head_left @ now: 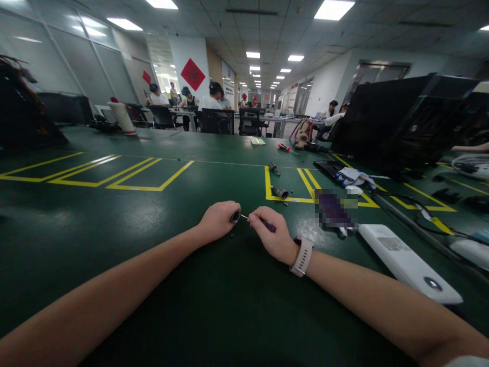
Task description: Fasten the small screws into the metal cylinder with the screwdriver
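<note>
My left hand [219,220] is wrapped round a dark cylindrical metal part [235,217], its round open end facing right. In my right hand [273,234] is a screwdriver [270,227] with a dark purple handle. Its thin shaft points left and its tip meets the open end of the cylinder; how deep it reaches I cannot tell. A tiny ring-like piece [233,235] lies on the green table just below the cylinder. Beyond my right hand, inside a yellow-taped box, are two more metal parts, a larger one [280,192] and a smaller one [273,168].
Right of my arm lie a white power bank [408,262], a blurred-out phone [333,210], gloves [355,177] and cables [410,216]. A red-handled screwdriver [286,148] rests farther back. A large black case [401,120] stands at right, a pale bottle [123,117] at far left. People sit behind.
</note>
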Motion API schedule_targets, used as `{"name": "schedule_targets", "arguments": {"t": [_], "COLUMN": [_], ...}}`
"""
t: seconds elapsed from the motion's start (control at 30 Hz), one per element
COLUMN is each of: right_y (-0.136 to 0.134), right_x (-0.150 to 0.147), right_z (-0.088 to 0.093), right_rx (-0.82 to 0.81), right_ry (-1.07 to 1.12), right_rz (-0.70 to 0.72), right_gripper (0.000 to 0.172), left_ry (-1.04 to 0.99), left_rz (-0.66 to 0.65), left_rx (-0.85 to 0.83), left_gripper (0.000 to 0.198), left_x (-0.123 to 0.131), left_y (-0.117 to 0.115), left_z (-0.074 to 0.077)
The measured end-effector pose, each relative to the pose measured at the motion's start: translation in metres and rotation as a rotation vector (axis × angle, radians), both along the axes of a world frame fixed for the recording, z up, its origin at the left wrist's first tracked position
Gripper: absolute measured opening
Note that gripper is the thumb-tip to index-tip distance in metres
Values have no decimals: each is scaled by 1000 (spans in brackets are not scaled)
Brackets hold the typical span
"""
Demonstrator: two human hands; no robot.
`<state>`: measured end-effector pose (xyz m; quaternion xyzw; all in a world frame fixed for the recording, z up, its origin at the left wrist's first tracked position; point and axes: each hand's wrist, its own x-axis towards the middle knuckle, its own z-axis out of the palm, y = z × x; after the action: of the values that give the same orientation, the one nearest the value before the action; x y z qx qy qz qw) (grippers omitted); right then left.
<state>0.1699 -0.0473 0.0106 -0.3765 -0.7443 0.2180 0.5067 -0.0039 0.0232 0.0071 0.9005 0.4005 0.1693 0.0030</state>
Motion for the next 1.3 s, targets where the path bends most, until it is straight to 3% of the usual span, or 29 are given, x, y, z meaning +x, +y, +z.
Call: {"name": "schedule_targets", "arguments": {"t": [0.13, 0.3, 0.53, 0.67, 0.77, 0.97, 1.07, 1.17, 1.3], "right_y": [-1, 13, 27, 24, 21, 5, -1, 0, 14], "right_x": [-3, 3, 5, 4, 5, 2, -3, -2, 3], "right_z": [0, -6, -14, -13, -12, -4, -1, -1, -6], "right_rx": [-12, -391, -553, -560, -459, -65, 33, -56, -403], "right_ry": [-76, 392, 603, 622, 586, 78, -107, -52, 394], "right_rz": [-10, 131, 193, 228, 197, 23, -14, 21, 142], "right_gripper": [20, 23, 20, 21, 21, 23, 22, 21, 23], "left_ry": [-1, -32, -143, -185, -199, -176, -147, -120, -119], "left_rz": [-18, -69, -115, -117, -75, 3, -3, -41, -84], "left_rx": [2, -16, -48, -66, -71, -52, -45, -48, -56], "left_gripper": [7, 5, 7, 7, 8, 6, 7, 7, 7], "left_x": [0, -2, -3, -4, -4, -2, -1, -1, -2], "left_y": [0, 2, 4, 4, 5, 6, 4, 2, 3], "left_z": [-1, -3, -3, -2, -4, -4, -2, -1, -2]}}
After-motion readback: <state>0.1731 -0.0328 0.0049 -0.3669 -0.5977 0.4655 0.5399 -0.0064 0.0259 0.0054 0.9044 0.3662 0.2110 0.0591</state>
